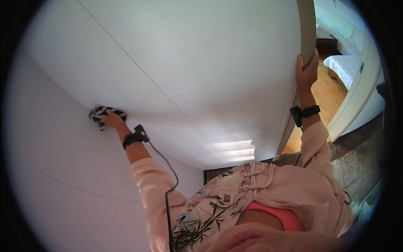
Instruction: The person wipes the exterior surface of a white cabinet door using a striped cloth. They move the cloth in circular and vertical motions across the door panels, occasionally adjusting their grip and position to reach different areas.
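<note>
My left hand (pixel 112 119) presses a bunched black-and-white striped cloth (pixel 108 111) against the white surfaces, where a large smooth panel (pixel 201 63) meets the adjoining wall (pixel 72 157). At the right, my right hand (pixel 308 74) grips the upright beige edge (pixel 307 28) of that panel, thumb on the white face and fingers on the far side. The panel looks like a door leaf, with a thin straight seam running down it. Each wrist wears a black strap with a small device, and a dark cable hangs from the left one (pixel 137 137).
Beyond the panel's edge is a room with orange floor tiles (pixel 329 88) and a bed with a white patterned cover (pixel 344 67). A pale door frame (pixel 355 94) with a metal plate stands at the right. Grey speckled flooring (pixel 355 167) lies lower right.
</note>
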The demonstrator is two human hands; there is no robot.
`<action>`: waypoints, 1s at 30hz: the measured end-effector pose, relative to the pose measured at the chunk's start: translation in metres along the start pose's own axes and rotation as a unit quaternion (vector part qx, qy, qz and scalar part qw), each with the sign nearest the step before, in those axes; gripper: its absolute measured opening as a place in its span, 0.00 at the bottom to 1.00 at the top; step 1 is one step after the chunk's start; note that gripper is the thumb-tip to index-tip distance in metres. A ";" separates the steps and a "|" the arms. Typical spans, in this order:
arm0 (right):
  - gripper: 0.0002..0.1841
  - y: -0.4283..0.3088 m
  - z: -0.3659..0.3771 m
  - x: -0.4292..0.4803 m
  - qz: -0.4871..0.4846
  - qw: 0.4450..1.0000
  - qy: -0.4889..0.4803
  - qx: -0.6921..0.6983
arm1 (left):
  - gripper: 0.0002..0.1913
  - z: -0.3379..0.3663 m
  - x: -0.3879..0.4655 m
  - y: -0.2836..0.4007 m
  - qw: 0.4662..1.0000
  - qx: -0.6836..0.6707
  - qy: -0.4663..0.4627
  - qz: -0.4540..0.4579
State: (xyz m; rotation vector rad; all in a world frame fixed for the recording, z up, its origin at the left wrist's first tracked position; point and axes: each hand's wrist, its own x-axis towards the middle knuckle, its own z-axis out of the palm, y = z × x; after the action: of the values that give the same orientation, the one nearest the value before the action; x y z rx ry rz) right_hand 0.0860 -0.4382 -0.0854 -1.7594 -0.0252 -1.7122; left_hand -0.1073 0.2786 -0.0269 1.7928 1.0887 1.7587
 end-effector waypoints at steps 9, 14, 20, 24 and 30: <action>0.37 -0.004 -0.002 0.001 0.024 1.000 0.003 0.013 | 0.39 0.009 -0.215 0.211 0.913 -0.115 0.049 0.389; 0.37 -0.008 -0.009 0.005 0.029 0.998 -0.032 0.045 | 0.29 0.005 -0.330 0.345 0.847 -0.183 0.016 0.499; 0.38 -0.006 -0.013 0.005 -0.005 0.995 -0.058 0.083 | 0.24 -0.002 -0.437 0.402 0.730 -0.168 -0.093 0.656; 0.39 -0.004 -0.011 0.002 -0.019 0.995 -0.051 0.082 | 0.18 0.001 -0.429 0.395 0.705 -0.174 -0.062 0.685; 0.38 -0.003 -0.006 0.000 0.004 0.996 -0.052 0.069 | 0.26 -0.003 -0.338 0.356 0.807 -0.108 -0.035 0.579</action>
State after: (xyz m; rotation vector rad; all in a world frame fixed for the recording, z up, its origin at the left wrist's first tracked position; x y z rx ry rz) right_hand 0.0796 -0.4389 -0.0843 -1.7408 -0.1773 -1.5728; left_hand 0.0105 -0.1958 0.0197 2.5329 -0.4488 2.1937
